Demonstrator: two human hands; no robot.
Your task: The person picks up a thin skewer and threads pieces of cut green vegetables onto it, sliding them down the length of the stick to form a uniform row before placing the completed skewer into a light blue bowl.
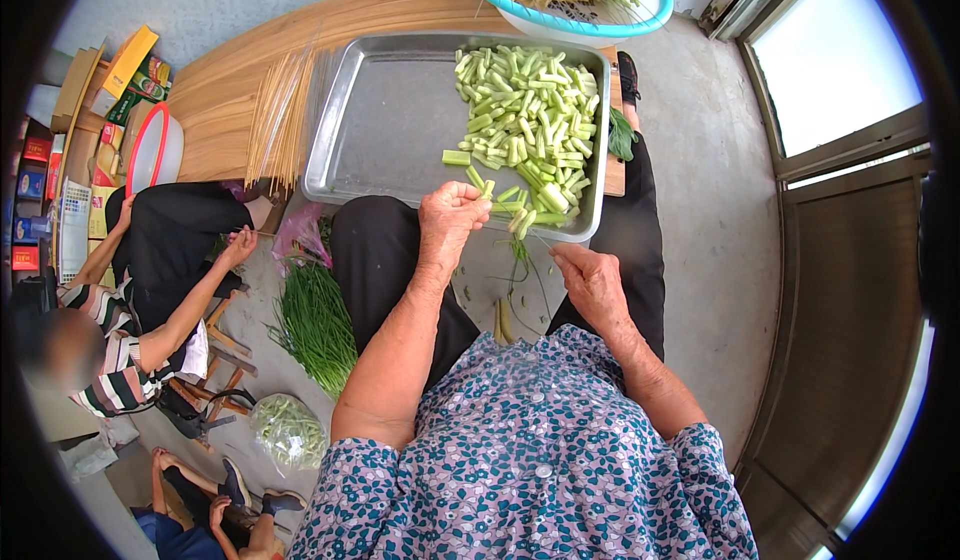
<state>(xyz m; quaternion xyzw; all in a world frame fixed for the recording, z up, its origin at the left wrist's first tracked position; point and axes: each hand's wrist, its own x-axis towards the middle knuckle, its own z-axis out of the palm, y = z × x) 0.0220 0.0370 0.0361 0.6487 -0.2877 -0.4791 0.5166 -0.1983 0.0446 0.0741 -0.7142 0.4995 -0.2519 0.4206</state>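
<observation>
My left hand (454, 213) pinches a short light-green vegetable strip (487, 189) over the near edge of a metal tray (390, 121). My right hand (592, 279) holds a thin skewer (541, 240) just outside that edge. Pale green pieces (522, 222) sit at the skewer's far end, close to my left fingertips. A heap of cut green vegetable strips (525, 110) fills the tray's right side. One thicker piece (456, 157) lies apart, left of the heap.
Bamboo skewers (281, 121) lie on the wooden table (217, 110) left of the tray. A blue-rimmed basin (570, 24) holds skewered slices. Garlic chives (315, 320) and a bag of green pieces (289, 431) are on the floor. A seated person (150, 320) is at left, another (195, 519) below.
</observation>
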